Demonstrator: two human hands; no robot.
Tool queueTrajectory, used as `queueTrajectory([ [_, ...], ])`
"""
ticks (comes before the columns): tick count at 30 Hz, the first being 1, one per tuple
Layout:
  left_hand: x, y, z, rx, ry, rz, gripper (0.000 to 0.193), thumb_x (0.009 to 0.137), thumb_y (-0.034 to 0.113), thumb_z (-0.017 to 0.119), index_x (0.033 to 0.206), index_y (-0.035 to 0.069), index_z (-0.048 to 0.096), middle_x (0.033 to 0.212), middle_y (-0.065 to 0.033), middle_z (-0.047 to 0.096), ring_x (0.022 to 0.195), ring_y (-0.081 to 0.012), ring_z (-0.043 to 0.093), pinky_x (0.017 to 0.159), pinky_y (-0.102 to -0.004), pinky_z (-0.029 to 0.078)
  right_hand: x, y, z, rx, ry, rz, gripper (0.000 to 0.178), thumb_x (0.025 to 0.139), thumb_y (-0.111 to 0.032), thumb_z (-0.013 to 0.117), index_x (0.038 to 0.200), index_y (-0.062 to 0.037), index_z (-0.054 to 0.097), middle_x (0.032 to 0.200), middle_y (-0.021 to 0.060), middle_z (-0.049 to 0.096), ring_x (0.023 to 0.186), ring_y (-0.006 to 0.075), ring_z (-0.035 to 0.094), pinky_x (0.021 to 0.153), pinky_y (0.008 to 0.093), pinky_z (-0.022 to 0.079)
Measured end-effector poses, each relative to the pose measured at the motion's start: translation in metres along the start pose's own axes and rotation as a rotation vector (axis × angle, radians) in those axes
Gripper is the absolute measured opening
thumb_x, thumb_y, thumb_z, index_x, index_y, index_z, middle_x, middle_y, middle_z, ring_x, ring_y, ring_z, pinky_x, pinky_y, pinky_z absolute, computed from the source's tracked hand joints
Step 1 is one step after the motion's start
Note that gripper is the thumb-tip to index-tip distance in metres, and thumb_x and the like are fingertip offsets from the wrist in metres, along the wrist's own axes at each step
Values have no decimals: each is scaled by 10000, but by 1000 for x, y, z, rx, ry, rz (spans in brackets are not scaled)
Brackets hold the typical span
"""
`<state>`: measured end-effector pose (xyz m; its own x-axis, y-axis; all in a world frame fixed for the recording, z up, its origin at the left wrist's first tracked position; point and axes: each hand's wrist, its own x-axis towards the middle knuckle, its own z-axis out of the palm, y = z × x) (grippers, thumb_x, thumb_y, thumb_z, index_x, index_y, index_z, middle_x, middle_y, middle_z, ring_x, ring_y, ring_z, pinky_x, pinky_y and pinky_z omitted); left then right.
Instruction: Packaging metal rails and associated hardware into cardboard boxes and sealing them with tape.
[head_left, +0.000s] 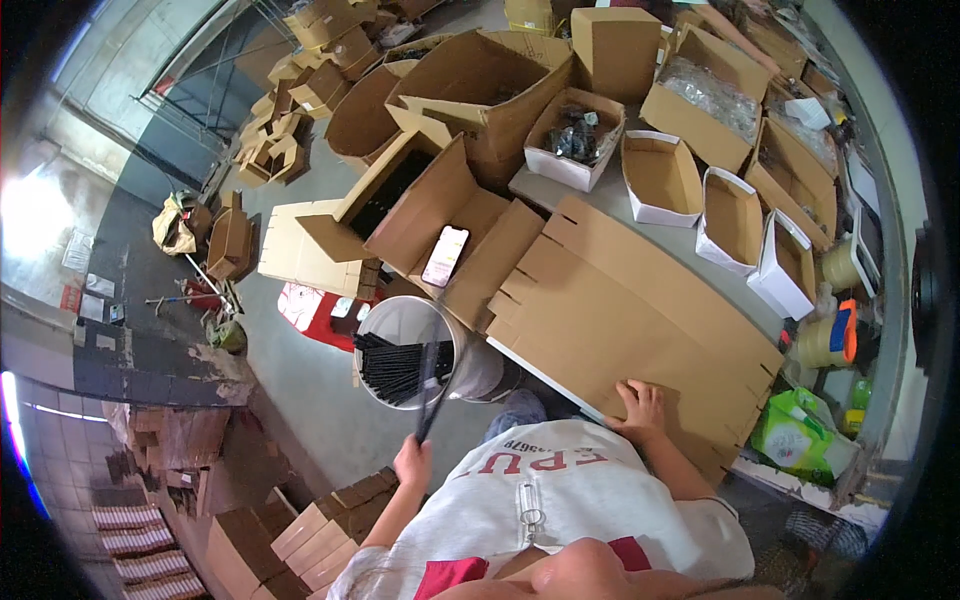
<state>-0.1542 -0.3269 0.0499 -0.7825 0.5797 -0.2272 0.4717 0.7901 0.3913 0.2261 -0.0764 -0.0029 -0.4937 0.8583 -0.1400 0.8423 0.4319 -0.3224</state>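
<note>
My left hand (412, 464) is closed round the lower end of a few thin black rods (428, 400), blurred by motion, that point up across the rim of a white bucket (452, 335). Inside that bucket lies a heap of similar black rods (395, 368). My right hand (640, 408) lies with fingers spread on a large flat cardboard sheet (620, 310) with slotted edges, which covers the table in front of me. It holds nothing. A lit phone (445, 256) rests on the flaps of an open cardboard box (475, 215) beyond the bucket.
Shallow white-sided boxes (660, 212) line the table's far right side. One box (573, 170) holds dark parts, another (690, 95) clear plastic. Tape rolls (828, 335) and a green-white packet (795, 435) sit at right. Stacked cartons (250, 550) stand on the floor at lower left.
</note>
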Motion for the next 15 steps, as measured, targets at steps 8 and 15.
queueTrajectory([
  [8, 148, 218, 75, 189, 63, 1304, 282, 822, 350, 625, 1037, 173, 579, 799, -33, 596, 717, -248, 617, 609, -368, 500, -3, 13, 20, 172, 144, 22, 690, 667, -487, 713, 1231, -136, 526, 1278, 97, 382, 1177, 342, 363, 997, 487, 329],
  [15, 197, 309, 102, 294, -57, 1427, 489, 772, 466, 651, 1159, 182, 556, 1132, -72, 516, 1131, -269, 459, 961, -441, 346, 23, 16, 29, -16, 473, 318, 718, 761, -401, 694, 1371, -183, 386, 1408, 181, 274, 1264, 422, 272, 1027, 579, 237],
])
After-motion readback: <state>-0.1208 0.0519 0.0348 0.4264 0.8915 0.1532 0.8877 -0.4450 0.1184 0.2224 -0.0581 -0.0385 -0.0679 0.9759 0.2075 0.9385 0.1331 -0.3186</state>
